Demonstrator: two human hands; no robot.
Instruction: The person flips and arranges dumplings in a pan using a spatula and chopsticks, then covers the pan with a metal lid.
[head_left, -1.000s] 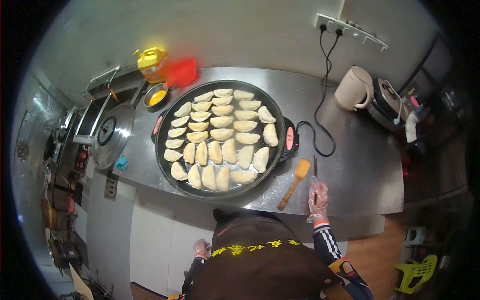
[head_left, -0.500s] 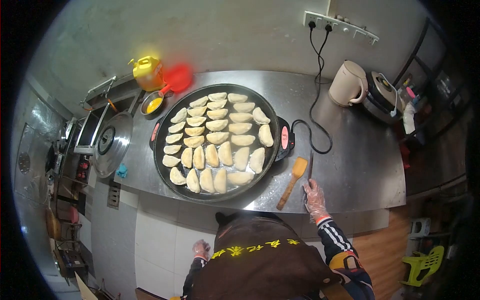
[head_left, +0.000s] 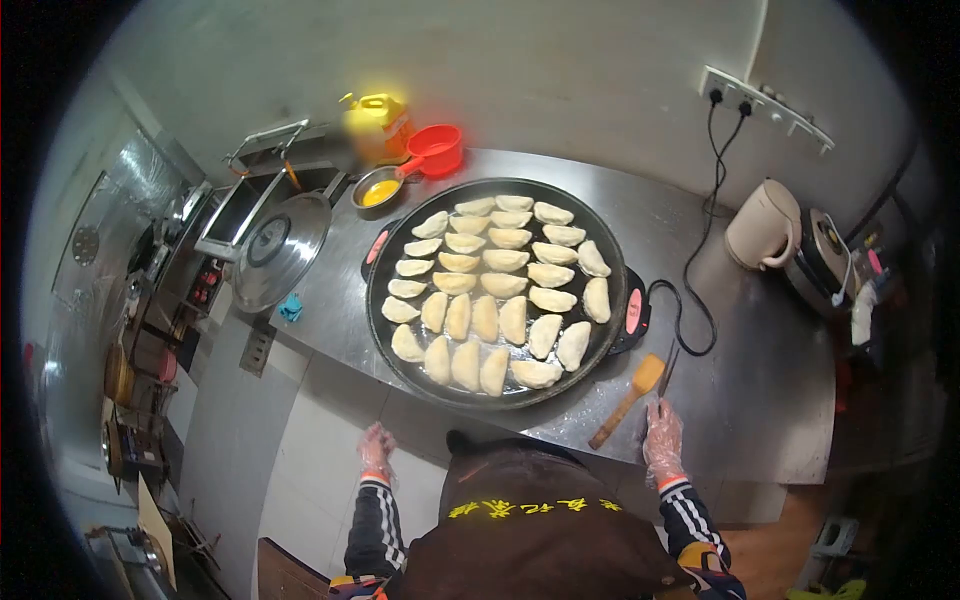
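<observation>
My right hand, in a clear plastic glove, is closed round a pair of dark chopsticks at the counter's front edge. Just left of them lies a wooden-handled brush with an orange head. My left hand, gloved too, hangs in front of the counter with its fingers curled and nothing visible in them. Between and beyond the hands, a large round electric pan holds rows of half-moon dumplings, some lightly browned. Neither hand touches the pan.
A bowl of yellow liquid, a red ladle and a yellow jug stand behind the pan. A glass lid leans at left. At right are a kettle, a cooker and a black cord.
The view has swung left, so the counter appears farther right and lower. My left hand has risen towards the counter's front. My right hand still grips the chopsticks, which now show as two sticks.
</observation>
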